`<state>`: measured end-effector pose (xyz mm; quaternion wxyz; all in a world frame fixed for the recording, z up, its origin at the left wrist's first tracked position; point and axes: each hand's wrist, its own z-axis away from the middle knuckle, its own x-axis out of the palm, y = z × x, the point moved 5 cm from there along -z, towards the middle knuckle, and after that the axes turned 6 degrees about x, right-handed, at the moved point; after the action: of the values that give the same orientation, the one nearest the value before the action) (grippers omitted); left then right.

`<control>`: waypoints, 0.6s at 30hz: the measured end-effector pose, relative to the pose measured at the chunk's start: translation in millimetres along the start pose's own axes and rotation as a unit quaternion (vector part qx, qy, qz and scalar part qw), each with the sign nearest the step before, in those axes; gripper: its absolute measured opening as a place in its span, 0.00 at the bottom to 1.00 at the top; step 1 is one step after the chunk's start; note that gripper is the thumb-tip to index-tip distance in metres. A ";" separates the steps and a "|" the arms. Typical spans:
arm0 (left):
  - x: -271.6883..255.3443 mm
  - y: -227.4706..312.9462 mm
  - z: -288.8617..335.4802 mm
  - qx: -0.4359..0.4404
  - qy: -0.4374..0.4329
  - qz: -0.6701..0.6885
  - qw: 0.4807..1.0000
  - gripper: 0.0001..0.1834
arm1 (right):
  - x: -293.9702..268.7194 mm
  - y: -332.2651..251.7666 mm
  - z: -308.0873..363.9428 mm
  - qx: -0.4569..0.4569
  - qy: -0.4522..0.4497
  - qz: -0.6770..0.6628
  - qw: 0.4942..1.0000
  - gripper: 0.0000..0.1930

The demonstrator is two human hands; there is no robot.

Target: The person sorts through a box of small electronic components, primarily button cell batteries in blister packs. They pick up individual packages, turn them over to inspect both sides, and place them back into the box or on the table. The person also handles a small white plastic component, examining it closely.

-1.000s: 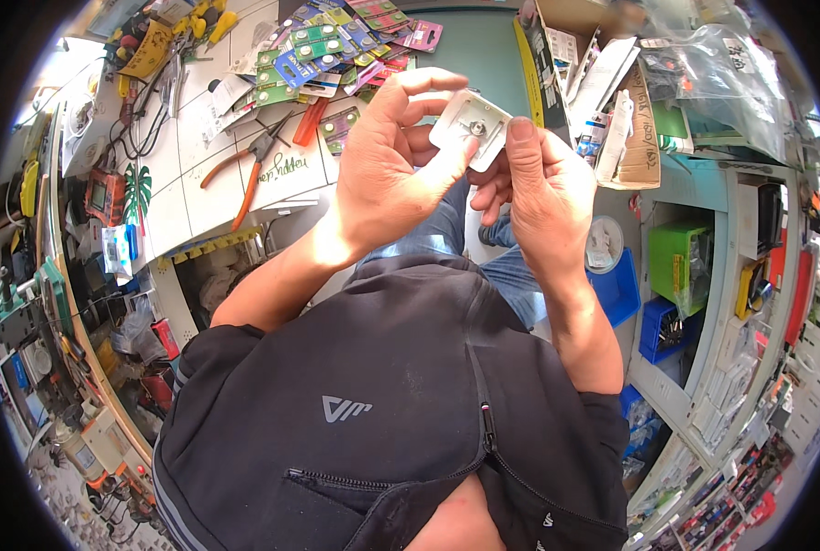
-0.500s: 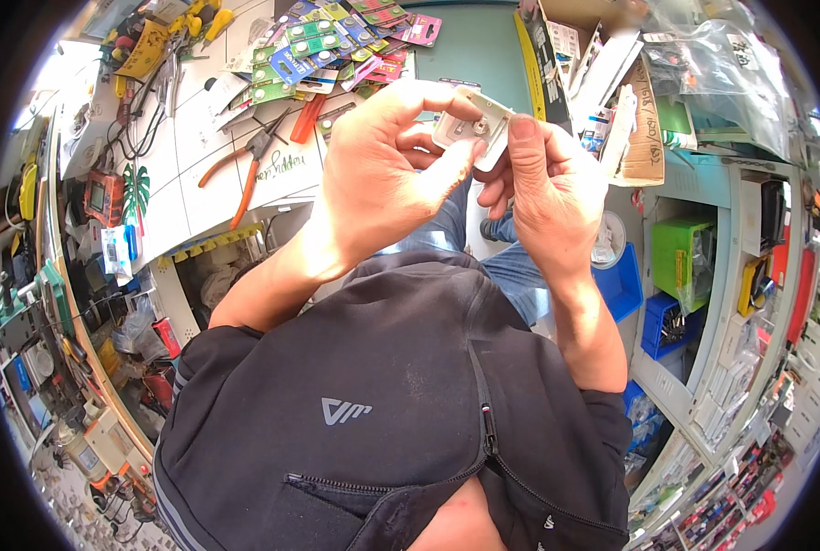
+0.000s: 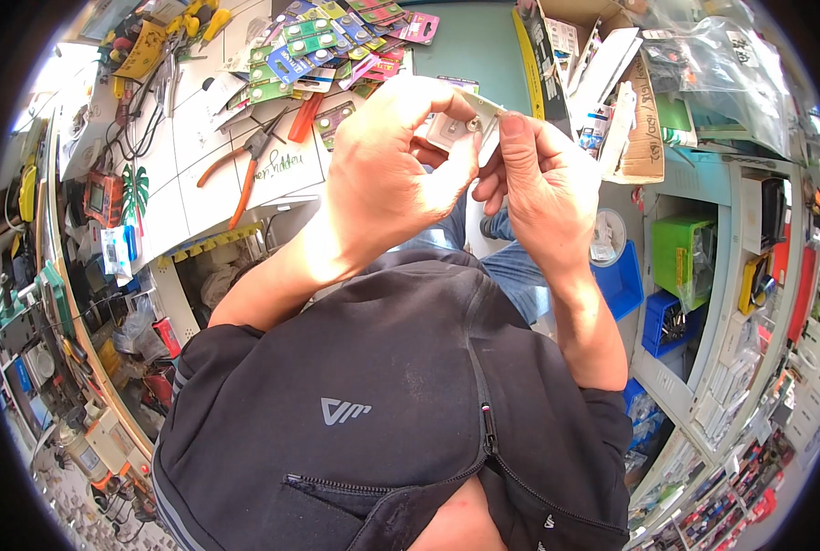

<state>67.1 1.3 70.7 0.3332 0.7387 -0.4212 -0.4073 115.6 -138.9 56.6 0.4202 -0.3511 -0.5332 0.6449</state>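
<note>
Both of my hands hold a small white plastic casing [image 3: 448, 130] up over the near edge of the bench. My left hand [image 3: 384, 161] is closed around its left side, the index fingertip and thumb meeting near a small round metal piece [image 3: 473, 125] on its inner face. Whether those two fingertips grip the metal piece itself, I cannot tell. On the casing's right edge my right hand [image 3: 546, 174] pinches with thumb and fingers. Fingers hide much of the casing, which is tilted.
Orange-handled pliers [image 3: 247, 165] and a red-handled tool [image 3: 306, 118] lie left on the white bench. Carded button cells [image 3: 322, 46] are heaped behind. A cardboard box [image 3: 642, 138] of papers stands right, above a blue bin [image 3: 619, 285]. A green mat [image 3: 469, 50] lies at the back.
The casing has shifted slightly left and up and turned a little, showing its right side more steeply. Both hands moved slightly with it and keep their hold.
</note>
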 end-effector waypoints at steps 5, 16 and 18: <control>0.4 -3.4 1.0 -0.015 -0.006 0.018 1.000 0.14 | -0.6 1.7 -0.9 0.004 -0.002 0.001 1.000 0.20; -2.3 -15.9 14.7 -0.172 0.010 0.216 0.961 0.13 | 3.8 10.1 -4.1 0.082 -0.030 -0.050 0.995 0.22; -4.2 -18.3 12.8 -0.163 -0.002 0.213 0.963 0.13 | 4.7 10.0 -4.6 0.077 -0.032 -0.043 0.996 0.22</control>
<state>60.9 10.9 51.0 0.5278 0.5669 -0.4969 -0.3914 116.2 -133.6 45.9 0.4560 -0.2739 -0.5100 0.6760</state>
